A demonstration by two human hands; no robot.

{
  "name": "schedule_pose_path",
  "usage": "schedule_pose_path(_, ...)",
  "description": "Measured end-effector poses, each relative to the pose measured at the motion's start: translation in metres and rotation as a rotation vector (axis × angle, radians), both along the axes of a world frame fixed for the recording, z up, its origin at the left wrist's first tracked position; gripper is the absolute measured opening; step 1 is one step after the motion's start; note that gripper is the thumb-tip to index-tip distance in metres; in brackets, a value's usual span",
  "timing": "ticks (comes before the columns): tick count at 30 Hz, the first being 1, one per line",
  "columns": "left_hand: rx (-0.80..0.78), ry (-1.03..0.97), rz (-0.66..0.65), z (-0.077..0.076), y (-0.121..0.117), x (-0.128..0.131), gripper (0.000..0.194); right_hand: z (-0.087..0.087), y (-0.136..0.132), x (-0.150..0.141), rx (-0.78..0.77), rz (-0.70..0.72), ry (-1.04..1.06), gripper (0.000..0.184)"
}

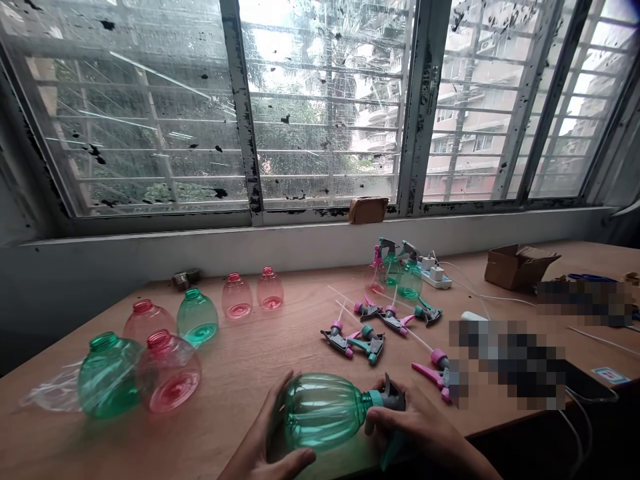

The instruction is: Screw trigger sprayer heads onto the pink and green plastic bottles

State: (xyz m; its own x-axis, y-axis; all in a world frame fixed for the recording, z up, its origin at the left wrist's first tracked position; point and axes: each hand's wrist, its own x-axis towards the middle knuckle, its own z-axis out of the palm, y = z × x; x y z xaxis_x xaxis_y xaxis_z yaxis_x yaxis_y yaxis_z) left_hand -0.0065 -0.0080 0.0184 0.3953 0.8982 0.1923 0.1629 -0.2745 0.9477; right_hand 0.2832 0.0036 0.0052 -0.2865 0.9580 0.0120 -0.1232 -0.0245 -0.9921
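A green clear spray bottle (323, 410) lies on its side between my hands, low over the table's front edge. My left hand (267, 433) cups the rounded base, thumb below and fingers behind. At the neck, my right hand (400, 420) grips the grey and green spray head (393, 393); some of its fingers are hidden behind it. A loose pink spray head (440, 373) lies just right of that hand. Beyond the bottle are several more loose spray heads, among them a green one (369, 343) and a pink one (339, 339).
Headless pink (169, 373) and green (107, 377) bottles stand at left beside a plastic bag (55, 393). Bottles with heads, one green (410, 280), stand at the back near a power strip (436, 277). A cardboard box (517, 267) and cables are at right, below the window.
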Motion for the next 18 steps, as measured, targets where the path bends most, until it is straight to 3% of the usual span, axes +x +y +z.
schedule_pose_path(3,0.051,0.013,0.023,-0.002,-0.002,0.001,0.085,-0.001,0.001,0.0,-0.005,0.013,0.001,0.047)
schedule_pose_path(6,0.013,-0.04,-0.043,0.0,-0.003,0.004,0.089,0.001,0.002,-0.001,0.01,0.018,-0.004,0.046)
schedule_pose_path(13,-0.096,-0.175,0.015,-0.005,0.005,0.005,0.058,0.0,0.002,-0.001,0.018,0.009,-0.013,0.047)
schedule_pose_path(18,0.017,-0.146,0.046,-0.012,0.005,0.004,0.085,-0.003,0.004,0.001,-0.003,0.02,-0.005,0.047)
